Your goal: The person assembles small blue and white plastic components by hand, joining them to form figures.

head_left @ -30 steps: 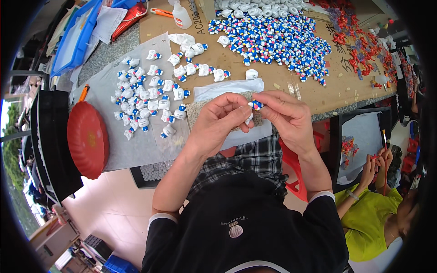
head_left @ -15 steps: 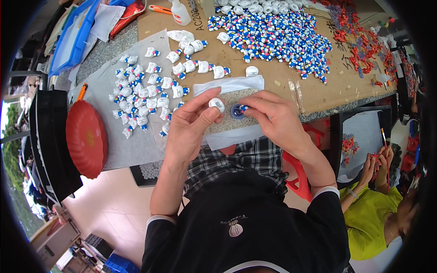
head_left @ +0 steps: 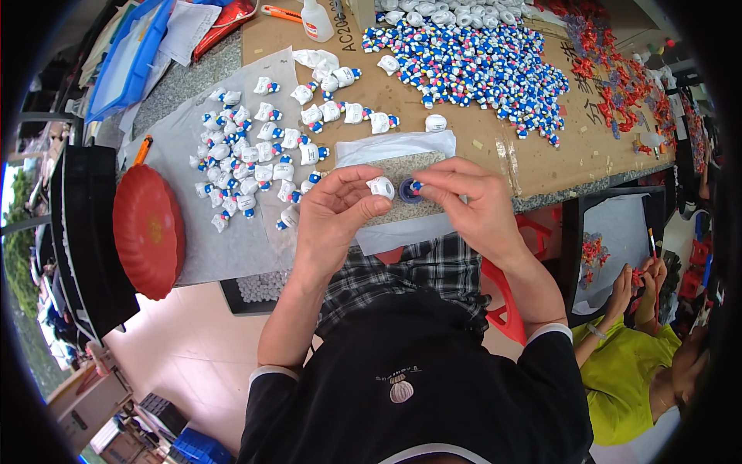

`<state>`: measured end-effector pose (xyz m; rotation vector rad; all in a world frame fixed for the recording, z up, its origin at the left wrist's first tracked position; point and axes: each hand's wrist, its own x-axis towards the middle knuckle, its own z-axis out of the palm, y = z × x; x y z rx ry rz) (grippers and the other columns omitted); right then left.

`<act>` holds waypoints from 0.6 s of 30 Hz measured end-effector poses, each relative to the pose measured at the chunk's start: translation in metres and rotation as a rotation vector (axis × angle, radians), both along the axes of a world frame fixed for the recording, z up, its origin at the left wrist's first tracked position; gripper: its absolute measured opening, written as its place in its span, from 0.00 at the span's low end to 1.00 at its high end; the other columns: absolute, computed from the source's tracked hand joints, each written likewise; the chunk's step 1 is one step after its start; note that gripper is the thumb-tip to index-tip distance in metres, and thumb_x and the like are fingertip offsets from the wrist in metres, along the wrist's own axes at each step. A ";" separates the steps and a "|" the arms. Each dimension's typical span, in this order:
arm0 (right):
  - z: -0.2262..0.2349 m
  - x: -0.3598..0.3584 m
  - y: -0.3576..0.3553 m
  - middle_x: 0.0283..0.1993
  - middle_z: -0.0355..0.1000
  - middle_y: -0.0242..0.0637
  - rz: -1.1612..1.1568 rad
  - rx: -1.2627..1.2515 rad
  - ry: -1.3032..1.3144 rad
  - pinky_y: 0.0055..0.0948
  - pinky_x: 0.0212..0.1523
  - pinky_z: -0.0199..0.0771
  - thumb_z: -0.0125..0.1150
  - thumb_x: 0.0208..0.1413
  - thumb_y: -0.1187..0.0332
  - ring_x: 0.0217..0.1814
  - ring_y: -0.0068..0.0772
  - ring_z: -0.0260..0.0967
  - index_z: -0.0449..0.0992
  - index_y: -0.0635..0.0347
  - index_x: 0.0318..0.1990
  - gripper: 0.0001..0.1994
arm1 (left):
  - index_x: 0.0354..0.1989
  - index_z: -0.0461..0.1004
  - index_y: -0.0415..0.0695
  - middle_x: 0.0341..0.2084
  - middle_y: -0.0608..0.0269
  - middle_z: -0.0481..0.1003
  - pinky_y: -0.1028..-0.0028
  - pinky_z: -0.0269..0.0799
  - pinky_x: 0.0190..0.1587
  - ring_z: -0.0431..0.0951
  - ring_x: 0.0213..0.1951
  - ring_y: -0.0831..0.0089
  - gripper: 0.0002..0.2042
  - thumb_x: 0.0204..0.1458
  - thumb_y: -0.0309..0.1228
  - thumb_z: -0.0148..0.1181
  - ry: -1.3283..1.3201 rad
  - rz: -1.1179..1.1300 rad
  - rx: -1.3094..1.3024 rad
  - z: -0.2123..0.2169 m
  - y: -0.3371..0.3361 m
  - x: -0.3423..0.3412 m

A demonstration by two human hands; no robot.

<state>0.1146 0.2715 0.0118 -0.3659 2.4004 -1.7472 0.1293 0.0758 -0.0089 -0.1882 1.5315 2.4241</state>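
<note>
My left hand (head_left: 344, 205) pinches a hollow white figurine head (head_left: 381, 187) between thumb and fingers, its opening facing right. Held in the fingertips of my right hand (head_left: 471, 197) is a small blue-and-white figurine body (head_left: 416, 187). This body is at a small round dish (head_left: 408, 195) with dark blue inside; whether it touches the dish I cannot tell. A gap separates head and body. Under both hands lies a speckled stone slab (head_left: 390, 165) with white paper (head_left: 434, 145) along its edge. A loose white head (head_left: 436, 122) sits just beyond the paper.
Joined figurines (head_left: 255, 151) cover grey paper on the left, beside a red scalloped bowl (head_left: 149, 232). Many blue bodies (head_left: 471, 66) are heaped at the back, below white heads (head_left: 440, 14). A bottle (head_left: 316, 22) stands far back. A co-worker's hands (head_left: 638, 286) work at the right.
My left hand has moved right, bringing the white head closer to the body, and its opening has turned rightward. The right hand stays by the dish. The whole view has shifted slightly.
</note>
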 end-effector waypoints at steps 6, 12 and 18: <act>-0.003 0.004 0.000 0.37 0.74 0.36 -0.085 -0.272 -0.036 0.21 0.35 0.67 0.59 0.50 0.76 0.36 0.21 0.68 0.78 0.61 0.41 0.09 | 0.42 0.70 0.35 0.33 0.58 0.76 0.79 0.74 0.38 0.76 0.33 0.77 0.15 0.44 0.17 0.61 0.006 -0.028 0.031 -0.001 0.014 -0.001; -0.010 0.010 -0.006 0.38 0.73 0.37 -0.113 -0.318 -0.022 0.19 0.38 0.68 0.60 0.49 0.78 0.38 0.21 0.68 0.78 0.62 0.40 0.10 | 0.39 0.70 0.34 0.29 0.58 0.76 0.80 0.74 0.35 0.76 0.32 0.78 0.13 0.44 0.16 0.61 0.062 -0.033 0.050 -0.002 0.023 -0.002; -0.015 0.013 -0.010 0.39 0.72 0.36 -0.143 -0.386 -0.011 0.18 0.39 0.68 0.61 0.48 0.79 0.39 0.21 0.68 0.79 0.62 0.39 0.10 | 0.38 0.71 0.35 0.27 0.57 0.76 0.80 0.73 0.33 0.77 0.31 0.78 0.11 0.45 0.16 0.61 0.116 -0.030 -0.012 0.000 0.024 -0.004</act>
